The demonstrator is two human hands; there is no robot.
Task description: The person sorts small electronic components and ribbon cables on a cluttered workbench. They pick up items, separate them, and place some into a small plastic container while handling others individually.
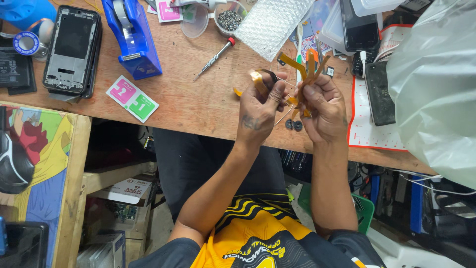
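Both hands (290,106) pinch orange flex cables (303,69) between fingertips.

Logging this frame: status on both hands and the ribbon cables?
Left hand shut on one orange flex cable. Right hand shut on a bunch of flex cables. Both above the wooden bench; screwdriver lies apart, nothing between the hands.

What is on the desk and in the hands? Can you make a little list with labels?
Left hand: pinches one orange flex cable
Right hand: grips a bunch of orange flex cables
Workbench: wooden
Screwdriver: red-capped, lying beyond the hands
Tape dispenser: blue, far left
Phone frame: opened, beside the dispenser
Wipe packets: pink and green, near the edge
Screw cup: clear, holds small screws
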